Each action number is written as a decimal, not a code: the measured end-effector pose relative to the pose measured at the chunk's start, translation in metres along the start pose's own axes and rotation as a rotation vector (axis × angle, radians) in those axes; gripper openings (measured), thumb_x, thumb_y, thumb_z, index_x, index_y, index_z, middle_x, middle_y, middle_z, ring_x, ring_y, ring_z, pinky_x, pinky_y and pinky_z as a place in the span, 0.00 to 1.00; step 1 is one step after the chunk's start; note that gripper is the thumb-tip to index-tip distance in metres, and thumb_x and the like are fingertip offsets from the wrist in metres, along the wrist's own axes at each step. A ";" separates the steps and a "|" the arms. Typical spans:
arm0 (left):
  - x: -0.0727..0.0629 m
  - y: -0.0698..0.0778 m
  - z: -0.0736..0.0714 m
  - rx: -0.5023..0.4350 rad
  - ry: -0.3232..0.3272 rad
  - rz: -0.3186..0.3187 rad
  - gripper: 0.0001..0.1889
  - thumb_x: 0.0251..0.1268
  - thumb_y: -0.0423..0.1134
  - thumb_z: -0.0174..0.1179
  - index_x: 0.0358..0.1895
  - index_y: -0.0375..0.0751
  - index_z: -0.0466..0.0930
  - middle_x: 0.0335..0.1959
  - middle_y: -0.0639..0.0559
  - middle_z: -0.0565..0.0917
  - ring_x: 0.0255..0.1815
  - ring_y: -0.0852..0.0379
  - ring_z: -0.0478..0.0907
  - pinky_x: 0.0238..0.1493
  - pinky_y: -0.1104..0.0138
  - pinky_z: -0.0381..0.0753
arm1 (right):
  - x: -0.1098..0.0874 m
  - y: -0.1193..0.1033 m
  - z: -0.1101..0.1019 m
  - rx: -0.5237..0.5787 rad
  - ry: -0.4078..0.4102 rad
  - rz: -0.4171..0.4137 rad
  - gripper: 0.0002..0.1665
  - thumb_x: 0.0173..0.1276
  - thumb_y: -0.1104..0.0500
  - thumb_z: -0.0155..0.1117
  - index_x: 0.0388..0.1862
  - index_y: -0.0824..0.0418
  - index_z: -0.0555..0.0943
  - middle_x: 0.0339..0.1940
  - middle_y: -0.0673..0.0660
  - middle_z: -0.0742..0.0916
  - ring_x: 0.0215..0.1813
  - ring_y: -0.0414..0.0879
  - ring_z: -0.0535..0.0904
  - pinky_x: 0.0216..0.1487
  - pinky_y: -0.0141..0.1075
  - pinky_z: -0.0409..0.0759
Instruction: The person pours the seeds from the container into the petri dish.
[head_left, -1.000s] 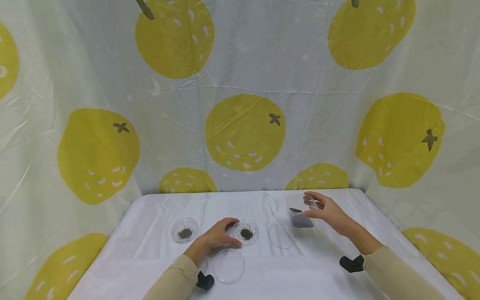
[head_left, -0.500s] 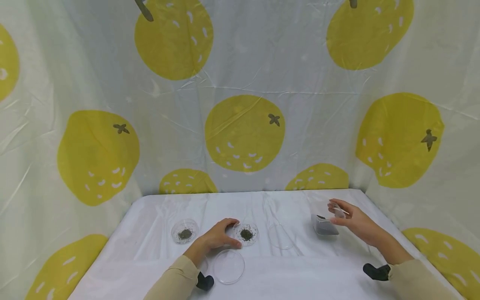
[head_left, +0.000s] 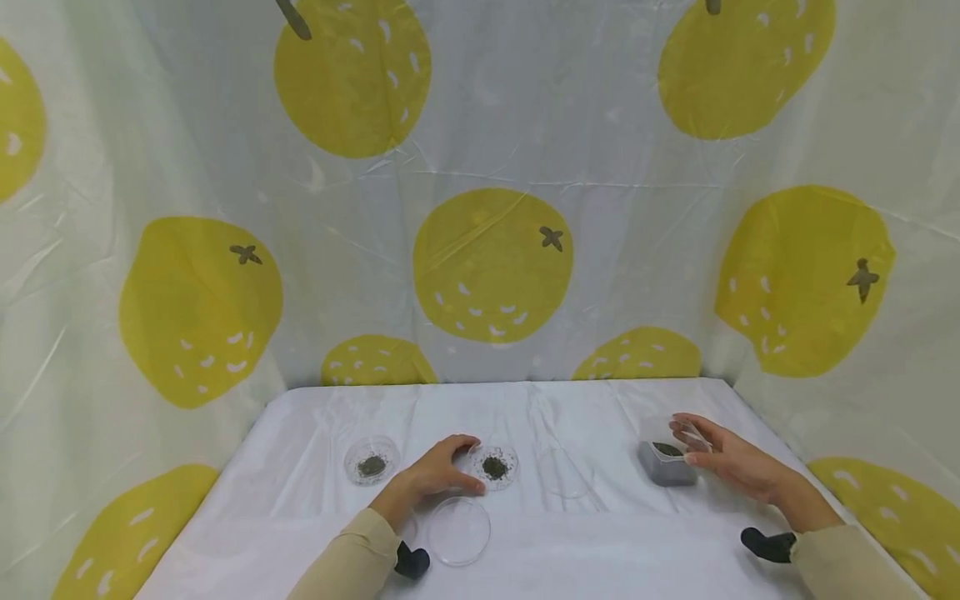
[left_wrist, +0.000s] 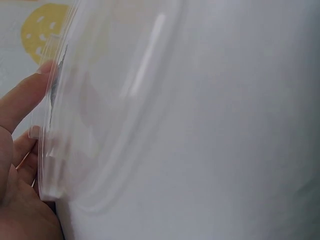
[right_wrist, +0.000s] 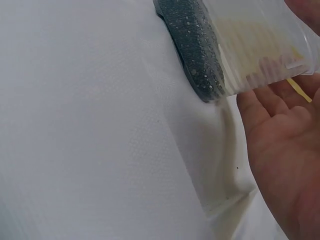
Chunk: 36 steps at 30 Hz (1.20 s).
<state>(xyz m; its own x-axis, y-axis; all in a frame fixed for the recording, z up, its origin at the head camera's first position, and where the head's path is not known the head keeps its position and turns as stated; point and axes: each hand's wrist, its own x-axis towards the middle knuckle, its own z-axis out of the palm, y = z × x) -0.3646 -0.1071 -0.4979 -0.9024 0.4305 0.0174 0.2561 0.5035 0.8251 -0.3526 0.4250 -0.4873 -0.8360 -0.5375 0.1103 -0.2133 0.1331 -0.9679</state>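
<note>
My left hand (head_left: 429, 475) holds a clear petri dish (head_left: 512, 479) between thumb and fingers. A loose heap of dark green bits (head_left: 494, 467) lies in it. In the left wrist view, fingers (left_wrist: 25, 97) stand at a dish edge behind a large clear round piece (left_wrist: 115, 100). At the right, my right hand (head_left: 738, 467) grips a clear plastic tub (head_left: 666, 476) by its upper part. Dark grains (right_wrist: 192, 47) fill the tub's lower part in the right wrist view. Whether the tub's base touches the table, I cannot tell.
Another petri dish (head_left: 366, 443) with green bits stands left of my left hand. A clear round dish or lid (head_left: 566, 473) lies between the hands, and another (head_left: 459, 532) nearer me. One more round edge (head_left: 408, 528) is partly hidden by my left wrist. White cloth covers the table (head_left: 585, 550).
My right hand has carried the tub to the right and lower, toward the table's right side. The left hand has stayed at its petri dish.
</note>
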 end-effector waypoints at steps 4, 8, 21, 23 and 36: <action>0.000 0.001 0.000 -0.002 0.001 -0.007 0.42 0.50 0.38 0.82 0.70 0.38 0.74 0.70 0.40 0.73 0.75 0.36 0.63 0.75 0.42 0.58 | 0.001 -0.003 -0.001 -0.015 -0.004 0.043 0.41 0.81 0.69 0.51 0.80 0.74 0.40 0.80 0.79 0.44 0.69 0.20 0.63 0.61 0.24 0.71; 0.000 0.001 0.000 -0.005 -0.003 -0.007 0.41 0.50 0.38 0.82 0.70 0.38 0.74 0.70 0.39 0.73 0.75 0.36 0.62 0.75 0.42 0.58 | 0.000 -0.004 -0.001 -0.007 -0.017 0.057 0.42 0.81 0.69 0.51 0.81 0.73 0.39 0.80 0.79 0.43 0.69 0.20 0.63 0.61 0.24 0.71; 0.002 -0.003 0.000 -0.006 -0.003 -0.009 0.41 0.49 0.39 0.83 0.70 0.41 0.75 0.70 0.42 0.74 0.75 0.36 0.62 0.74 0.42 0.59 | 0.007 -0.018 -0.009 -0.102 0.082 0.048 0.38 0.81 0.65 0.52 0.83 0.68 0.50 0.71 0.34 0.66 0.68 0.22 0.63 0.58 0.23 0.71; 0.002 -0.004 0.000 -0.010 -0.001 -0.013 0.42 0.50 0.40 0.83 0.70 0.41 0.75 0.70 0.42 0.73 0.76 0.36 0.62 0.74 0.42 0.58 | 0.010 -0.028 -0.007 -0.146 0.141 0.021 0.38 0.82 0.63 0.53 0.83 0.69 0.51 0.70 0.34 0.67 0.70 0.27 0.64 0.57 0.22 0.70; 0.000 -0.003 0.001 -0.033 -0.002 -0.005 0.41 0.50 0.37 0.82 0.70 0.40 0.74 0.70 0.41 0.74 0.75 0.36 0.62 0.74 0.41 0.58 | 0.036 -0.074 0.018 -0.307 0.213 -0.066 0.45 0.76 0.63 0.63 0.82 0.72 0.52 0.79 0.75 0.61 0.68 0.22 0.63 0.62 0.17 0.64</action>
<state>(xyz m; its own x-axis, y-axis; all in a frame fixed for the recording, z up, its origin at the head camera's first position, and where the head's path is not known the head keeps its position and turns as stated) -0.3651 -0.1078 -0.5006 -0.9030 0.4295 0.0125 0.2402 0.4806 0.8434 -0.3582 0.3808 -0.4157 -0.8950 -0.3725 0.2454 -0.3844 0.3648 -0.8480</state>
